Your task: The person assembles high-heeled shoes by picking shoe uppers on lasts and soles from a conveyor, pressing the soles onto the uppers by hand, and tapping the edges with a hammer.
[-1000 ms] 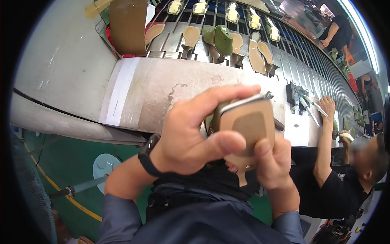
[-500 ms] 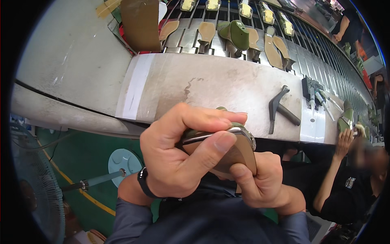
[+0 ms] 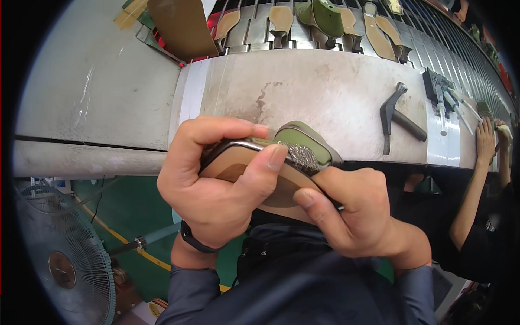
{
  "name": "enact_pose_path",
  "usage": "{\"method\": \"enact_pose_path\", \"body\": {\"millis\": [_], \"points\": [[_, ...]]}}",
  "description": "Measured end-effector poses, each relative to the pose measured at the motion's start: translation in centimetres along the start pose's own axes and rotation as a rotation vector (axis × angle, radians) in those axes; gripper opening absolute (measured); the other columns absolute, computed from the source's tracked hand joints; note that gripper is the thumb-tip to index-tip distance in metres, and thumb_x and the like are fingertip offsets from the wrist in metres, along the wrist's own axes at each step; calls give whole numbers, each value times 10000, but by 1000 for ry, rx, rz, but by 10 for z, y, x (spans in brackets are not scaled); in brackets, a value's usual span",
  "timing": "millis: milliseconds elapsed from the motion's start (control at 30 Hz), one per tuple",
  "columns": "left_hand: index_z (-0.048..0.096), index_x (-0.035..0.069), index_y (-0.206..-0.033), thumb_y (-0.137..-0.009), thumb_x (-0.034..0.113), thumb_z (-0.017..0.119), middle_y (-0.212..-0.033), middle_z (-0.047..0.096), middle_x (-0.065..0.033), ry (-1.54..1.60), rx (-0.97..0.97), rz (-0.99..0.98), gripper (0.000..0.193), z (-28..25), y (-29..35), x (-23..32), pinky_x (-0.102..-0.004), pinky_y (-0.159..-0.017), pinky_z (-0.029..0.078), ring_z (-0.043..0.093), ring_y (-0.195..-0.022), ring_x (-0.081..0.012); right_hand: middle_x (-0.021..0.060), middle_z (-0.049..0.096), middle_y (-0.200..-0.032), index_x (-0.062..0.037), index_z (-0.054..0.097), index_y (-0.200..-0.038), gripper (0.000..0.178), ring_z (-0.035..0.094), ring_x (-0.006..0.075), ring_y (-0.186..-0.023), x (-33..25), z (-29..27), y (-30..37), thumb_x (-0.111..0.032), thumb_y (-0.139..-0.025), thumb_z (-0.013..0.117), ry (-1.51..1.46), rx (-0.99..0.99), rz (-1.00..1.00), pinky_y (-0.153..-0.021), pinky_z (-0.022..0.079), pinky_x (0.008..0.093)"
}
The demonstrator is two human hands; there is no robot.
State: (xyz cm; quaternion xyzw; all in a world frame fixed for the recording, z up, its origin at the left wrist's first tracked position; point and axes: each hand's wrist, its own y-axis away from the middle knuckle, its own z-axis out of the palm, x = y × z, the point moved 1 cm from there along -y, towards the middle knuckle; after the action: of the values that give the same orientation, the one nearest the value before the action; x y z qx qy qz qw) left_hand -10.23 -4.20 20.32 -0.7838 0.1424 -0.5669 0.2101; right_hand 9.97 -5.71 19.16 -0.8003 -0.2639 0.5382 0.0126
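Note:
Above the near edge of the bench I hold a shoe [image 3: 290, 187] in both hands, its tan sole tilted up toward me. A green shoe last [image 3: 300, 140] shows beyond it, and a band of sparkling trim [image 3: 304, 157] crosses the upper. My left hand [image 3: 216, 176] is closed on one end, thumb at the sole's edge and fingers over the far side. At the other end my right hand [image 3: 355, 211] pinches the sole between thumb and bent fingers. Much of the upper is hidden.
A hammer [image 3: 402, 116] lies on the bench [image 3: 227, 89]; past it are brushes and slim tools [image 3: 444, 103]. Soles [image 3: 280, 20] and a green last [image 3: 324, 19] sit on a metal conveyor. A co-worker's hand [image 3: 485, 142] works at right. A fan [image 3: 65, 265] stands lower left.
Both hands have turned the shoe, so more of the green last and sparkling trim shows. My left hand has shifted left, my right hand slightly right. The view has moved too.

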Motion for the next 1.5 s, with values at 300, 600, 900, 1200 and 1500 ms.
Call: {"method": "enact_pose_path", "body": {"millis": [300,600,900,1200,1500], "points": [[685,-3,-1066,-975,113,795,-973,760,-93,102,166,-84,184,-16,-1,-32,-255,-837,538,700,-910,-123,162,652,-702,-3,716,-946,160,667,294,-581,16,5,-3,-127,-916,813,-3,20,17,-549,502,356],[669,7,-1188,-563,399,1060,-1086,705,-103,19,2,-31,834,-26,-1,-35,-303,-890,563,687,-1001,-180,154,622,-648,-11,684,-880,211,632,338,-558,26,2,-12,-184,-962,774,-80,4,136,-527,492,401],[687,27,-1111,-530,295,1071,-1040,697,-64,-85,30,-35,747,-21,1,-30,-286,-835,552,660,-943,-157,154,600,-633,-4,673,-815,262,598,332,-531,31,-1,-11,-197,-971,759,-148,15,126,-512,451,407],[692,11,-1123,-630,238,1042,-1010,709,-71,-133,10,-99,646,-9,-5,-11,-283,-805,561,675,-905,-152,85,658,-666,4,675,-836,221,614,126,-580,27,-18,-7,-149,-920,813,-70,-68,251,-545,464,299],[581,-41,-1393,-1004,834,353,-1316,683,-176,450,-224,82,985,75,-58,-13,-430,-1117,449,609,-1285,-262,94,743,-1115,-3,572,-1419,628,739,164,-940,0,-86,-34,-175,-872,827,0,50,82,-824,589,301]]}}
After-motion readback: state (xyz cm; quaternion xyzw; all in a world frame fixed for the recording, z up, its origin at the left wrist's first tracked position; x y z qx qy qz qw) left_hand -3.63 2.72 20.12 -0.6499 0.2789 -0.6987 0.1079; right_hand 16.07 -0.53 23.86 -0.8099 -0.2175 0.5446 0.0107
